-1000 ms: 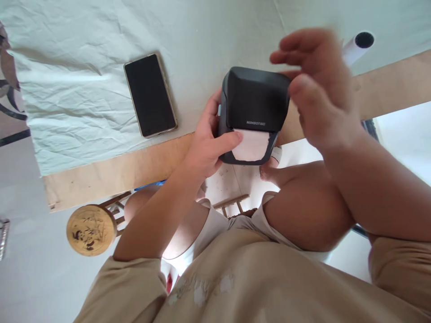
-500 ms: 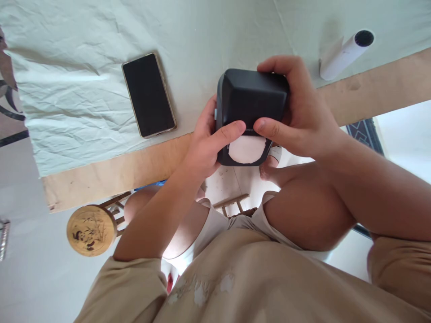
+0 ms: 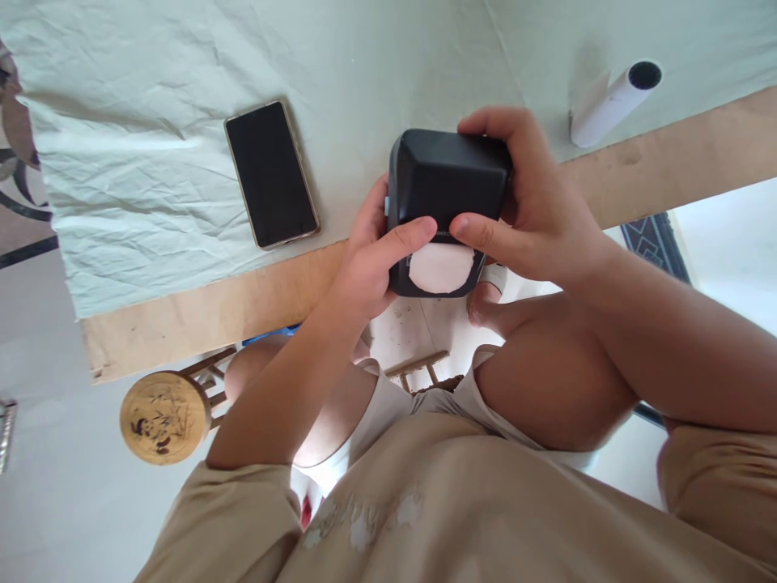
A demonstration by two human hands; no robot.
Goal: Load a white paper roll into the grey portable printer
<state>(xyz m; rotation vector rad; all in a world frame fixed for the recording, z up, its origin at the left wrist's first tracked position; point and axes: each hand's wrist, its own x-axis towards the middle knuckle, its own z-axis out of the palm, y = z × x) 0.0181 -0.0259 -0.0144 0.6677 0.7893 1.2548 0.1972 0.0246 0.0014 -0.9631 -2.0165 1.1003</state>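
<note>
Between both hands is a black boxy device (image 3: 452,182) with rounded edges, held over the table's front edge. It has small pale lettering, a whitish patch with uneven edges on its lower face, and a light-blue tab on its left side. My left hand (image 3: 376,255) grips the left side, thumb lying across the front. On the right side, my right hand (image 3: 534,198) is closed round it, fingers over the top corner and thumb on the front near the lettering. The two thumb tips are close together but apart. The device's underside and several fingertips are hidden.
A dark-screened phone (image 3: 272,174) lies on the pale green cloth (image 3: 151,146) to the left. To the right is a white cylinder (image 3: 610,105) with a dark end. The wooden table edge (image 3: 206,304) runs in front; a round wooden stool (image 3: 163,417) stands below left.
The device and both hands have shifted slightly left in view, with the grip unchanged. The phone and cylinder have also shifted a little in the picture as the view moved.
</note>
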